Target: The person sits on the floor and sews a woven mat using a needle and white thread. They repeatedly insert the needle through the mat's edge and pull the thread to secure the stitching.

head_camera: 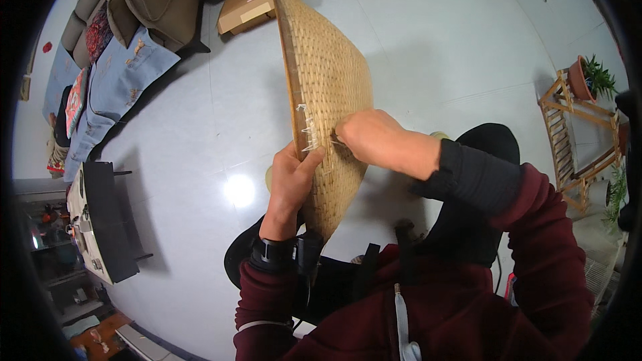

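Observation:
A woven bamboo tray (pixel 333 67) stands on edge in front of me, its rim to the left. White cord stitching (pixel 307 130) zigzags along part of the rim, between the wooden hoop (pixel 288 75) and the weave. My left hand (pixel 293 178) grips the rim just below the stitches, thumb on the woven face and fingers behind. Against the woven face, right of the stitching, is my right hand (pixel 373 135) with its fingers curled in. A small thin thing shows by its fingertips, too small to identify; the palm is hidden.
An open cardboard box (pixel 251 7) lies on the tiled floor beyond the tray. To the left are a sofa with a blue cover (pixel 125 67) and a low table (pixel 108 220). A bamboo rack (pixel 562 145) with a potted plant (pixel 584 80) stands at the right.

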Tool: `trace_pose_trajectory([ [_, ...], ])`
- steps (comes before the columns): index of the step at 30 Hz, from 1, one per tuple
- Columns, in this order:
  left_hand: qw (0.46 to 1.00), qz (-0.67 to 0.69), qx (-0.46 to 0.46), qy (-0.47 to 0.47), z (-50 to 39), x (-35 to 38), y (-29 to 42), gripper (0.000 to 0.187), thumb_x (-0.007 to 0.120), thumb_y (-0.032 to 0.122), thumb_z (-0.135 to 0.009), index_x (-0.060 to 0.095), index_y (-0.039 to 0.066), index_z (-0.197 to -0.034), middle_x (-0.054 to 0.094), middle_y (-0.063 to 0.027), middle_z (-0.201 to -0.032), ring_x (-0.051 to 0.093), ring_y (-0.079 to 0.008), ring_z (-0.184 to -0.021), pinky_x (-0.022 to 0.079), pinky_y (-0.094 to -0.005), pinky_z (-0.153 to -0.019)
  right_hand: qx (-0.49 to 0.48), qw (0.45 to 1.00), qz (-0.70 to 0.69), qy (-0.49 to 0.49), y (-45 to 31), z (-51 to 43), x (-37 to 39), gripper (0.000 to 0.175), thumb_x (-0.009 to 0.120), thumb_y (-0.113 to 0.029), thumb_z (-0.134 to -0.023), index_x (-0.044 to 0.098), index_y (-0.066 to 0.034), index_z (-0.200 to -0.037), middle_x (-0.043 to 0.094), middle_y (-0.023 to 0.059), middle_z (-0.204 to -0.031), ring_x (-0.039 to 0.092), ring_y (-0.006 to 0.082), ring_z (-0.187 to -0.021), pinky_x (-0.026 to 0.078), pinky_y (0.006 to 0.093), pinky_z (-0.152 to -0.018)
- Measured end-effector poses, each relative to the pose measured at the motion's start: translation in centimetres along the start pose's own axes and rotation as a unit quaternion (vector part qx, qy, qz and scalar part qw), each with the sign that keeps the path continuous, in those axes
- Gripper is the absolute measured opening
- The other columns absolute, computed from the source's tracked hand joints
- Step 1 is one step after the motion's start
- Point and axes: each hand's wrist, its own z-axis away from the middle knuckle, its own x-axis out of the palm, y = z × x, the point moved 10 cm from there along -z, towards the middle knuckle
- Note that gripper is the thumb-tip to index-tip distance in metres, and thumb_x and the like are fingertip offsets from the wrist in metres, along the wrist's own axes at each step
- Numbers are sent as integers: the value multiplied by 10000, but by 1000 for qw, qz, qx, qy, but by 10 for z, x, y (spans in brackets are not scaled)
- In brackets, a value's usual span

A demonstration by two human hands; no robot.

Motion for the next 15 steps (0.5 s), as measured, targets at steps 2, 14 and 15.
trace_pose_trajectory([
  [2,1000,-7,-3,-5,2,1,3,287,618,94,-895,612,-79,-1123,677,-90,-1012,626,-141,-878,505,-279,-791,-22,998,13,52,-8,9,-5,80,602,-51,-734,633,-23,-803,636,149,-786,639,363,-756,513,447,-620],
  [14,994,-26,-34,105,2,-11,4,275,605,58,-904,600,-82,-1140,672,-102,-1056,617,-158,-927,485,-293,-836,83,926,-258,261,70,77,-33,245,633,-206,-897,593,-13,-752,561,118,-642,557,274,-598,438,358,-556],
  [15,994,-36,-24,99,3,-8,5,292,609,67,-901,591,-83,-1151,668,-113,-1067,623,-169,-930,491,-299,-837,82,927,-248,270,67,68,-25,230,638,-206,-899,613,-13,-777,582,112,-652,563,261,-588,439,339,-550],
])
